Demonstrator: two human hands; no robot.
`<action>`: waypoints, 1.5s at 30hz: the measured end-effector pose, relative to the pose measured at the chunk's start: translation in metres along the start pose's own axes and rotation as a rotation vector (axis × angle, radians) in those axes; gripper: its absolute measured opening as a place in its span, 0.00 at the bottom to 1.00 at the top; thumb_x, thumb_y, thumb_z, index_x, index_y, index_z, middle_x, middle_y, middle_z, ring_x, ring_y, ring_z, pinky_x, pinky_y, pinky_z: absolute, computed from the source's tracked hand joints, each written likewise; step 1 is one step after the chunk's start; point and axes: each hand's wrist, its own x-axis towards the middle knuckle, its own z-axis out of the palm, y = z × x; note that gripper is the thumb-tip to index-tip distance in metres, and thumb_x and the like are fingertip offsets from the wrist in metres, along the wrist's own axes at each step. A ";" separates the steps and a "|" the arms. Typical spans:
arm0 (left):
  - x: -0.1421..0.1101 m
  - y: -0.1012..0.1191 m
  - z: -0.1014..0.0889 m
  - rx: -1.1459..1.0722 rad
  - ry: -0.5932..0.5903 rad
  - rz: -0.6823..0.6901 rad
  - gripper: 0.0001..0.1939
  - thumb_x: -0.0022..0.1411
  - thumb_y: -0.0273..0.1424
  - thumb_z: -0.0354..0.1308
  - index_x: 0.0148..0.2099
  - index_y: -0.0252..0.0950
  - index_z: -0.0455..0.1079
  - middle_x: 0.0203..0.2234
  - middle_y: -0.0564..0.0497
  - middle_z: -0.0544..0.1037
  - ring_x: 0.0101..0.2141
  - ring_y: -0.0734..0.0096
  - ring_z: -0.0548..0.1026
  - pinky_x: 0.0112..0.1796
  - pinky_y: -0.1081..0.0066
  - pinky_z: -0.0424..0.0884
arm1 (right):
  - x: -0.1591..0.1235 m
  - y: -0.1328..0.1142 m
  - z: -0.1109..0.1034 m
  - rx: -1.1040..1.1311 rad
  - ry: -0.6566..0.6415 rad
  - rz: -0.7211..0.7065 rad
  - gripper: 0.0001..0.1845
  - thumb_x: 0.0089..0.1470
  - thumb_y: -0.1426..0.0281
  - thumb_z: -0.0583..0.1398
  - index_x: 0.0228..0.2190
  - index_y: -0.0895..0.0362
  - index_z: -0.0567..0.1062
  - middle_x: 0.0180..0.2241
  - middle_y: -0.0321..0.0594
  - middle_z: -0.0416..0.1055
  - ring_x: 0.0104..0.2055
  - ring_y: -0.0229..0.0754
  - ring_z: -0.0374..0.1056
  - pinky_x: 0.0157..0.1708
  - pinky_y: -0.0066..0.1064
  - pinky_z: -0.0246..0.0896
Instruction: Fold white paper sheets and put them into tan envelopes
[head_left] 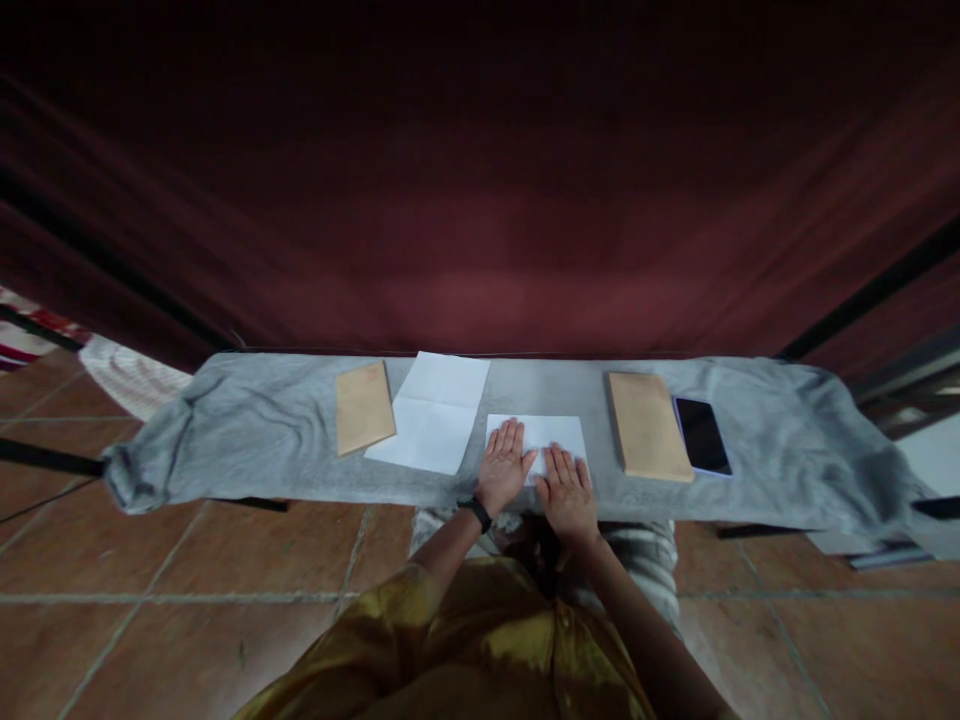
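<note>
A white sheet of paper (551, 428), which looks folded, lies in front of me on the grey cloth. My left hand (504, 466) rests flat on its left part, fingers stretched out. On its right part lies my right hand (568, 492), palm down with the fingers extended. Both hands press on the paper and hold nothing. Just left of them is a larger white sheet (442, 405) with a crease across it. The near edge of the folded paper is partly hidden under my hands.
A grey cloth (262, 440) covers the narrow table. At left, a thin brown envelope-like packet (363, 408) touches the larger sheet. To the right lie a thicker brown block or stack (649, 427) and a phone (703, 436). A dark red surface (480, 260) rises behind the table.
</note>
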 end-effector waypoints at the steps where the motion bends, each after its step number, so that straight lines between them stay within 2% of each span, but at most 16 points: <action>1: 0.000 -0.006 0.000 0.005 0.004 -0.010 0.32 0.74 0.43 0.38 0.72 0.29 0.52 0.69 0.40 0.57 0.69 0.61 0.52 0.67 0.56 0.52 | 0.000 0.000 0.001 -0.008 0.003 -0.002 0.29 0.69 0.63 0.48 0.66 0.61 0.60 0.66 0.52 0.60 0.67 0.54 0.57 0.67 0.52 0.45; 5: 0.000 -0.022 -0.001 0.022 0.011 -0.057 0.33 0.74 0.43 0.38 0.72 0.28 0.52 0.69 0.39 0.57 0.69 0.60 0.53 0.67 0.56 0.52 | -0.001 -0.001 0.003 -0.028 0.018 0.000 0.30 0.69 0.61 0.47 0.66 0.62 0.59 0.66 0.53 0.60 0.67 0.54 0.57 0.66 0.51 0.45; 11: -0.010 -0.028 -0.008 0.023 0.024 -0.072 0.32 0.74 0.42 0.39 0.71 0.28 0.54 0.69 0.39 0.57 0.69 0.59 0.54 0.67 0.55 0.52 | -0.006 0.010 -0.001 -0.010 0.013 0.033 0.29 0.69 0.62 0.47 0.66 0.61 0.61 0.66 0.53 0.61 0.66 0.54 0.58 0.64 0.49 0.49; 14: -0.026 -0.025 -0.013 -0.005 0.030 -0.028 0.29 0.75 0.40 0.40 0.70 0.29 0.56 0.69 0.39 0.58 0.69 0.59 0.53 0.67 0.55 0.51 | 0.001 0.028 -0.009 0.023 0.013 0.124 0.27 0.69 0.63 0.46 0.62 0.62 0.66 0.62 0.53 0.66 0.61 0.53 0.63 0.60 0.45 0.57; 18: -0.051 -0.014 -0.014 -0.119 0.007 0.158 0.26 0.75 0.39 0.42 0.70 0.36 0.56 0.69 0.45 0.58 0.69 0.65 0.53 0.67 0.57 0.53 | 0.023 0.049 -0.022 0.076 0.013 0.355 0.24 0.66 0.65 0.49 0.56 0.64 0.71 0.50 0.58 0.74 0.51 0.54 0.70 0.51 0.43 0.63; 21: -0.061 -0.009 -0.012 -0.180 -0.011 0.221 0.25 0.75 0.37 0.45 0.69 0.36 0.57 0.68 0.45 0.61 0.68 0.64 0.56 0.67 0.55 0.53 | 0.040 0.052 -0.027 0.252 -0.062 0.568 0.20 0.61 0.67 0.54 0.51 0.64 0.73 0.45 0.57 0.75 0.49 0.53 0.70 0.48 0.39 0.64; 24: -0.062 -0.009 -0.012 -0.216 -0.002 0.212 0.23 0.74 0.36 0.47 0.67 0.35 0.60 0.67 0.44 0.63 0.67 0.62 0.58 0.67 0.54 0.54 | 0.049 0.050 -0.028 0.408 -0.118 0.696 0.15 0.58 0.68 0.57 0.45 0.61 0.75 0.41 0.54 0.76 0.47 0.52 0.72 0.43 0.35 0.64; 29: -0.060 -0.011 -0.015 -0.255 0.011 0.209 0.23 0.73 0.35 0.49 0.66 0.36 0.60 0.65 0.44 0.66 0.66 0.63 0.61 0.66 0.53 0.56 | 0.049 0.057 -0.030 0.592 -0.154 0.732 0.10 0.54 0.62 0.60 0.33 0.55 0.76 0.31 0.43 0.76 0.37 0.47 0.73 0.34 0.31 0.62; 32: -0.060 -0.009 -0.016 -0.260 0.030 0.197 0.23 0.73 0.34 0.50 0.66 0.36 0.61 0.65 0.44 0.66 0.66 0.62 0.61 0.66 0.52 0.56 | 0.043 0.063 -0.036 0.763 -0.186 0.729 0.16 0.49 0.54 0.61 0.25 0.54 0.74 0.24 0.37 0.74 0.30 0.44 0.71 0.29 0.29 0.60; 36: -0.063 0.003 -0.019 -0.233 0.071 0.177 0.25 0.71 0.34 0.53 0.67 0.36 0.59 0.65 0.42 0.65 0.64 0.57 0.63 0.64 0.51 0.59 | 0.031 0.059 -0.046 0.957 -0.215 0.731 0.25 0.45 0.45 0.61 0.26 0.55 0.76 0.20 0.34 0.70 0.22 0.39 0.64 0.20 0.28 0.55; 38: -0.064 0.012 -0.021 -0.207 0.074 0.157 0.26 0.70 0.34 0.55 0.68 0.38 0.59 0.65 0.43 0.66 0.62 0.54 0.66 0.61 0.51 0.63 | 0.024 0.049 -0.049 1.098 -0.184 0.790 0.26 0.44 0.44 0.62 0.27 0.55 0.75 0.20 0.33 0.70 0.20 0.38 0.63 0.18 0.28 0.56; 41: -0.064 0.024 -0.023 -0.178 0.077 0.118 0.25 0.69 0.32 0.55 0.67 0.39 0.62 0.62 0.44 0.70 0.57 0.53 0.70 0.57 0.52 0.67 | 0.013 0.029 -0.051 1.398 -0.017 0.974 0.24 0.39 0.48 0.68 0.28 0.55 0.75 0.23 0.33 0.74 0.22 0.38 0.67 0.18 0.27 0.60; 43: -0.061 0.025 -0.024 -0.168 0.084 0.096 0.23 0.68 0.27 0.54 0.64 0.39 0.65 0.59 0.44 0.72 0.56 0.54 0.71 0.56 0.53 0.68 | 0.003 0.015 -0.052 1.543 0.081 1.057 0.24 0.37 0.51 0.71 0.30 0.54 0.74 0.26 0.34 0.76 0.24 0.39 0.70 0.19 0.27 0.63; 45: -0.054 0.019 -0.027 -0.181 0.086 0.102 0.24 0.65 0.21 0.53 0.61 0.40 0.69 0.58 0.45 0.74 0.55 0.55 0.71 0.56 0.54 0.69 | -0.008 0.003 -0.052 1.662 0.091 1.073 0.25 0.37 0.52 0.72 0.32 0.54 0.74 0.28 0.35 0.78 0.26 0.40 0.72 0.23 0.29 0.67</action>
